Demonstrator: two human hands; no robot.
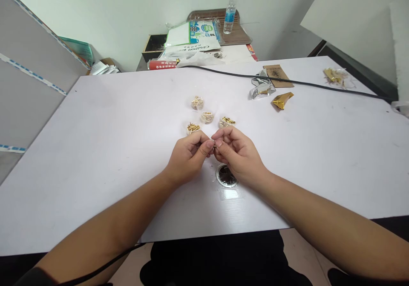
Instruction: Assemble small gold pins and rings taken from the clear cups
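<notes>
In the head view, your left hand (188, 157) and right hand (242, 155) meet above the tabletop (111, 141), and the fingers of both are narrow, pinched at the tips on one tiny piece (214, 144). It is mostly covered, so I cannot tell its form. The step in hand seems to be fine two-handed work on this piece; the move calls, I judge, for light pressure and steady wrists.

Just beyond your fingers, the left cup (189, 131) and the right cup (226, 126) stand near, with the middle cup (207, 121) and the far cup (197, 108) behind; gold-coloured small parts (193, 126) fill them. A careless knuckle could tip the nearer two. Your right hand partly hides a silver-rimmed disc (226, 176). Well apart, a gold foil wrapper (282, 101) and a black cable (220, 72) lie out of your way.
</notes>
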